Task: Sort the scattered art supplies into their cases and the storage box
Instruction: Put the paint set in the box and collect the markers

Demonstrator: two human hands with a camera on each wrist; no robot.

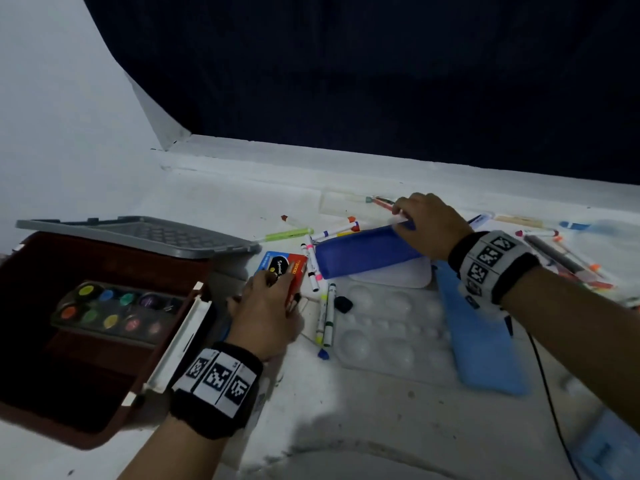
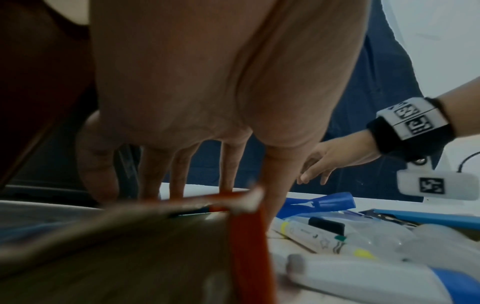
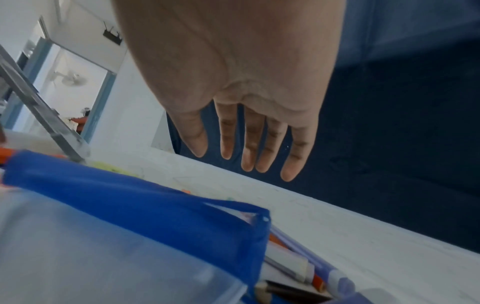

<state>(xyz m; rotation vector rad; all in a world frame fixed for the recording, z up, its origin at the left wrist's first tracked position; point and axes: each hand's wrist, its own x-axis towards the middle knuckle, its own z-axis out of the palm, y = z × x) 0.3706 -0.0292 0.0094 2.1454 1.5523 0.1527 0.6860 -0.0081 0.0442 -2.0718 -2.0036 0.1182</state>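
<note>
1. Storage box (image 1: 104, 341): open, far left of the blue pouch (image 1: 363, 252); a watercolour palette (image 1: 114, 311) lies inside, grey lid (image 1: 145, 233) tipped back.
2. Left hand (image 1: 266, 306): fingers grip a red-and-blue carton (image 1: 285, 268), between the box and the pouch.
3. Markers (image 1: 325, 313): loose, just left of the pouch.
4. Clear mixing tray (image 1: 391, 327): near side of the pouch.
5. Right hand (image 1: 427, 225): over the pouch's right end, fingers straight, holding nothing in the wrist view.
</note>
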